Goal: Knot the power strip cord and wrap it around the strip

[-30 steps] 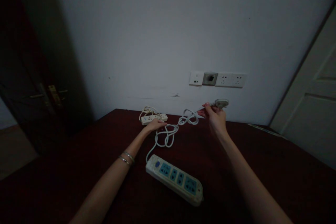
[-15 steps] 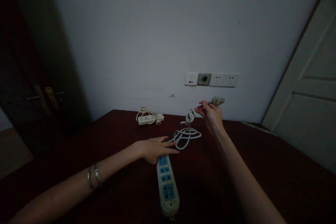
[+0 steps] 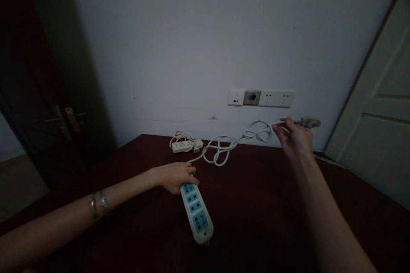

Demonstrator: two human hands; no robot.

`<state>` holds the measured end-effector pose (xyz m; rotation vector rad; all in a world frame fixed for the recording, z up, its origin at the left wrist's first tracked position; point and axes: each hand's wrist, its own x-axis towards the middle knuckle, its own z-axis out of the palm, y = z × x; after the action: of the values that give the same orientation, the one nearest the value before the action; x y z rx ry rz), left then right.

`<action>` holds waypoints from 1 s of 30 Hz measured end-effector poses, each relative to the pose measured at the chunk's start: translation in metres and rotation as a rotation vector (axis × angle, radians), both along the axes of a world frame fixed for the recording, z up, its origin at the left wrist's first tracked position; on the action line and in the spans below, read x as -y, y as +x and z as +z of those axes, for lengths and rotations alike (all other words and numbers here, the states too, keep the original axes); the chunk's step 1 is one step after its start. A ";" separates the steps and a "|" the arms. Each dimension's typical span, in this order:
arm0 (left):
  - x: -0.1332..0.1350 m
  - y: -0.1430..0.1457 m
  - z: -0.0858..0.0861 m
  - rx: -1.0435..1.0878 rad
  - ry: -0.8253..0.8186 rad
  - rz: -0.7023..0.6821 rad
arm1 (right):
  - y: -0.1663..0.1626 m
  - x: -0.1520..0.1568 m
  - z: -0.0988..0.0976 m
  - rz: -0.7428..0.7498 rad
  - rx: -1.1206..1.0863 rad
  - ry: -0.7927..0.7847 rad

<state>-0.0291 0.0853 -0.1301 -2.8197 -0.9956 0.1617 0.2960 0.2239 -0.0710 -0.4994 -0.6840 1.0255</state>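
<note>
A white power strip (image 3: 196,211) with blue sockets lies on the dark red table (image 3: 256,204). My left hand (image 3: 174,176) rests on its far end, fingers curled over it where the cord leaves. The white cord (image 3: 224,147) runs in loose tangled loops up to my right hand (image 3: 294,137). That hand is raised above the table near the wall and pinches the cord just behind the grey plug (image 3: 310,122).
A smaller white power strip (image 3: 185,145) with a coiled cord lies at the table's far edge. Wall sockets (image 3: 261,98) sit on the white wall above. A dark door (image 3: 48,106) stands at left, a white door (image 3: 378,128) at right.
My right hand has carried the plug to the right and stretched the cord out. My left hand has drawn back onto the strip's end, and the strip has shifted slightly away.
</note>
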 end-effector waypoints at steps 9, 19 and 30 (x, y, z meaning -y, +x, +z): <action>0.016 -0.022 0.017 0.047 -0.032 0.038 | 0.039 -0.012 -0.006 -0.159 -0.097 -0.078; 0.027 -0.020 0.054 0.584 -0.305 0.152 | 0.054 -0.017 -0.015 -0.267 -0.121 -0.107; -0.034 -0.028 0.096 0.686 0.062 0.649 | 0.046 0.046 0.037 -0.060 0.097 0.208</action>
<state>-0.0575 0.1196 -0.0337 -2.3998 -1.9717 -0.8006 0.3421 0.1784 -0.0336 -0.3880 -0.8474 0.8671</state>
